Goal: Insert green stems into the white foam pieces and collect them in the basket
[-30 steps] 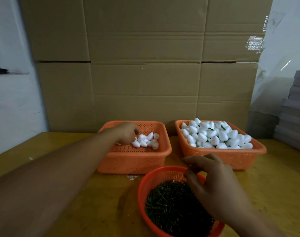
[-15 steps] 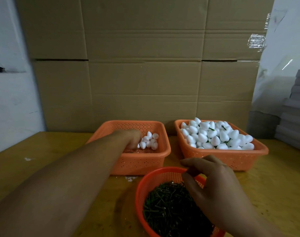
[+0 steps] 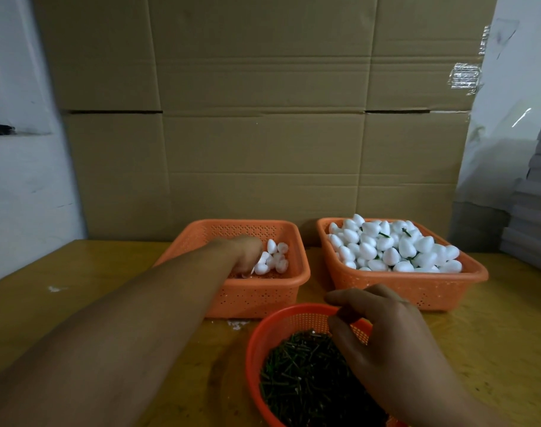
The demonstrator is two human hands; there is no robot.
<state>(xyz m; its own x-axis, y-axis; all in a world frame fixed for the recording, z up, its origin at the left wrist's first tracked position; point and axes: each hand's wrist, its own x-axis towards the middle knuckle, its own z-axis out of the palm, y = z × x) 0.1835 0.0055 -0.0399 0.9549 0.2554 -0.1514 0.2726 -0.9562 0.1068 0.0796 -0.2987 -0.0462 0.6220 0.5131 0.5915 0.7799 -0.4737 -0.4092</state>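
Cardboard and clutter around a wooden table

A yellow-brown wooden table (image 3: 78,291) stands before a wall of stacked cardboard boxes (image 3: 263,118), one bearing a strip of shiny tape (image 3: 465,78). A white wall (image 3: 19,180) is at left; a stack of grey boards (image 3: 537,192) sits at right.

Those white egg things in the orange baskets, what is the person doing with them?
A person is making little foam pieces with green stems. The left hand reaches into the left basket, among the few plain white foam pieces. The right hand hovers over the round basket of green stems, fingers curled as if picking one. The right basket is heaped with finished pieces, some showing green stems.
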